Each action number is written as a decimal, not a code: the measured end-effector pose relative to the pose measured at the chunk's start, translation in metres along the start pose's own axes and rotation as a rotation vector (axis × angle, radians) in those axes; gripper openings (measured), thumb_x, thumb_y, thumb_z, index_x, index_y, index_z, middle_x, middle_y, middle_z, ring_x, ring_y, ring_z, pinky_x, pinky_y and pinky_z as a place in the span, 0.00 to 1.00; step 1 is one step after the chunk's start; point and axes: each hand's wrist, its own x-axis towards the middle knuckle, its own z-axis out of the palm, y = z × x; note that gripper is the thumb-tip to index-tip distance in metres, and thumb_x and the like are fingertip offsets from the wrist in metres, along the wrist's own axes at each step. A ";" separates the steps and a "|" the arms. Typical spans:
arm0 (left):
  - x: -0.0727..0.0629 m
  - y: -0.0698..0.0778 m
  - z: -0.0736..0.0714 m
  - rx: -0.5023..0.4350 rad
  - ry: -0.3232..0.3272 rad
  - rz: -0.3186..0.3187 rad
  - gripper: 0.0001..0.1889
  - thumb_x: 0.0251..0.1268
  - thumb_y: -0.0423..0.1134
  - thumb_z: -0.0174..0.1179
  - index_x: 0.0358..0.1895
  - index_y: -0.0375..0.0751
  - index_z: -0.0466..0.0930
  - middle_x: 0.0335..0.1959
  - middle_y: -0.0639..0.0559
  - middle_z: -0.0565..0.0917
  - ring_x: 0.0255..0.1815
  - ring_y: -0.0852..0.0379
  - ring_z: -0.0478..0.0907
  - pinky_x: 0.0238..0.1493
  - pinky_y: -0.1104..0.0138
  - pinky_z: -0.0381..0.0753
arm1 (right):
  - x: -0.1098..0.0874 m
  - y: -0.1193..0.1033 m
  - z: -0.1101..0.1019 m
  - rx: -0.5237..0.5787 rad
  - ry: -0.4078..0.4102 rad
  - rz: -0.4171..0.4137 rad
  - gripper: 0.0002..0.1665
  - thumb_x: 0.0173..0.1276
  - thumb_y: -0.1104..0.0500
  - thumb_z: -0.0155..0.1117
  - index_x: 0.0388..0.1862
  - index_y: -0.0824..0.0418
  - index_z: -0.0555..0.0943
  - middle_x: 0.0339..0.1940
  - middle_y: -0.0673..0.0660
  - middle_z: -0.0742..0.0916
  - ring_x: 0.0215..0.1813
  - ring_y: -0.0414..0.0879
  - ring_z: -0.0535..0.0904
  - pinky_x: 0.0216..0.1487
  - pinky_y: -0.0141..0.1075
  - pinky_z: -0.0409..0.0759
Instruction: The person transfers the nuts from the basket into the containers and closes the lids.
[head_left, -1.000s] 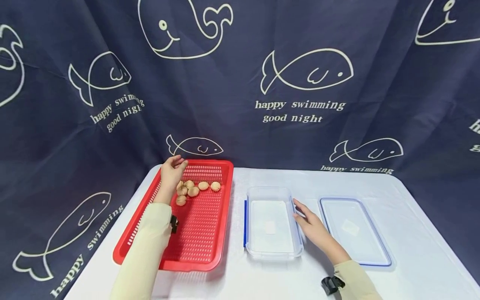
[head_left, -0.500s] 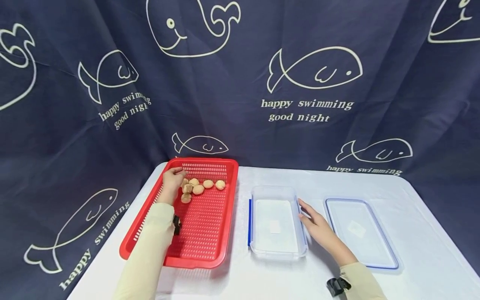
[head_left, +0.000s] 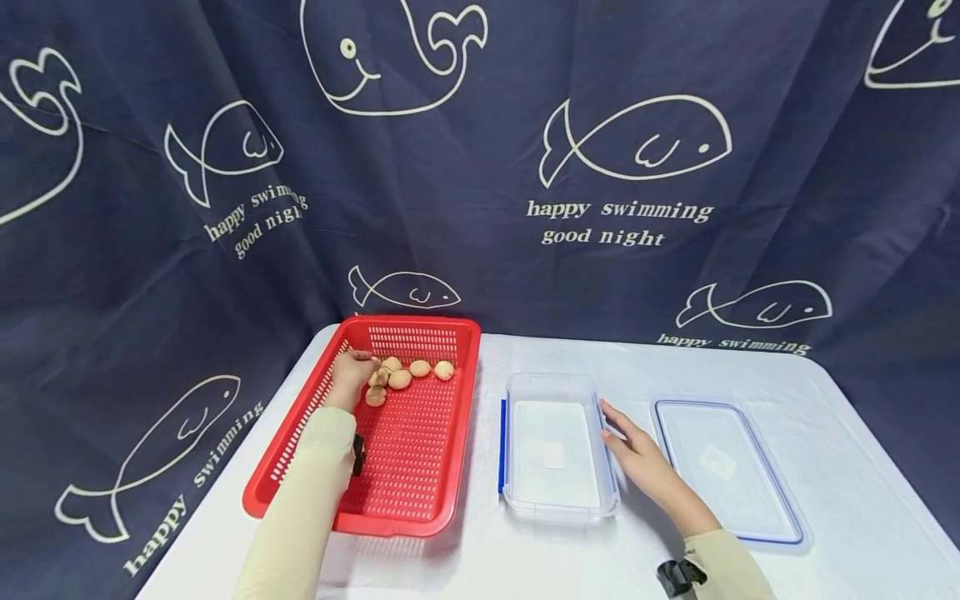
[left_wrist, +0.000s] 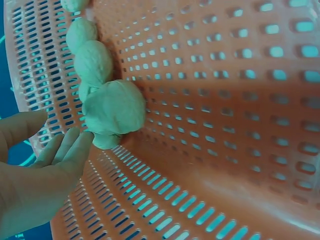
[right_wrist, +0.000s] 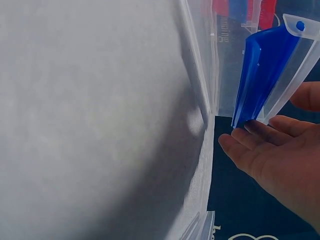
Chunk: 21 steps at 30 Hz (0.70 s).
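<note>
Left hand [head_left: 351, 372]: thumb and fingers apart, beside round tan nuts [head_left: 400, 380] inside red plastic basket [head_left: 466, 400]. Right hand [head_left: 643, 465]: fingers extended, touching clear rectangular plastic container [head_left: 573, 483] right of basket.

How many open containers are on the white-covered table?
2: the red perforated plastic basket on the left and the clear rectangular plastic box in the middle. Neither is hidden.

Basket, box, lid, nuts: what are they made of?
Basket: probably molded plastic, semi-gloss; neat slots through walls and floor.
Box: clear, smooth, plastic or glass; see-through walls.
Lid: likely clear plastic; white tabletop shows through.
Nuts: matte, apparently woody shell; tan in head view, ridged.
</note>
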 end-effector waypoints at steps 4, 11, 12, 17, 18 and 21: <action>-0.056 0.052 -0.008 0.061 -0.012 -0.077 0.15 0.55 0.27 0.61 0.46 0.23 0.78 0.45 0.34 0.76 0.41 0.47 0.74 0.41 0.67 0.76 | 0.000 0.000 0.000 0.002 -0.002 0.004 0.28 0.75 0.64 0.48 0.71 0.73 0.60 0.69 0.73 0.66 0.68 0.69 0.62 0.64 0.55 0.65; -0.023 0.012 -0.004 0.128 -0.076 -0.110 0.18 0.40 0.26 0.67 0.41 0.31 0.80 0.43 0.40 0.78 0.41 0.50 0.73 0.38 0.64 0.78 | -0.001 0.002 0.000 0.000 0.003 -0.007 0.28 0.75 0.64 0.48 0.71 0.73 0.60 0.69 0.73 0.67 0.68 0.69 0.62 0.64 0.56 0.65; -0.026 0.016 -0.004 0.139 -0.099 -0.133 0.22 0.41 0.26 0.68 0.46 0.28 0.79 0.48 0.37 0.78 0.45 0.47 0.73 0.43 0.61 0.79 | -0.001 0.003 0.000 0.000 0.006 -0.010 0.28 0.75 0.64 0.48 0.71 0.73 0.60 0.69 0.73 0.67 0.68 0.69 0.62 0.64 0.56 0.65; -0.019 0.004 -0.003 0.158 -0.159 -0.108 0.23 0.38 0.29 0.74 0.44 0.30 0.81 0.44 0.40 0.81 0.40 0.50 0.77 0.38 0.64 0.79 | -0.001 0.003 0.000 0.020 0.003 -0.009 0.29 0.75 0.64 0.48 0.71 0.73 0.59 0.69 0.73 0.66 0.69 0.68 0.62 0.65 0.55 0.63; -0.019 0.004 -0.003 0.153 -0.169 -0.107 0.23 0.37 0.29 0.75 0.44 0.30 0.82 0.41 0.40 0.82 0.37 0.50 0.78 0.36 0.64 0.80 | -0.001 0.004 0.001 0.025 0.002 -0.006 0.29 0.75 0.64 0.48 0.71 0.73 0.59 0.70 0.73 0.66 0.69 0.68 0.62 0.65 0.55 0.63; -0.023 0.007 -0.004 0.171 -0.165 -0.114 0.22 0.39 0.29 0.75 0.42 0.27 0.80 0.33 0.40 0.82 0.29 0.52 0.78 0.31 0.64 0.80 | -0.001 0.004 0.001 0.033 -0.001 -0.001 0.29 0.75 0.64 0.48 0.71 0.73 0.59 0.70 0.72 0.66 0.69 0.68 0.62 0.65 0.54 0.63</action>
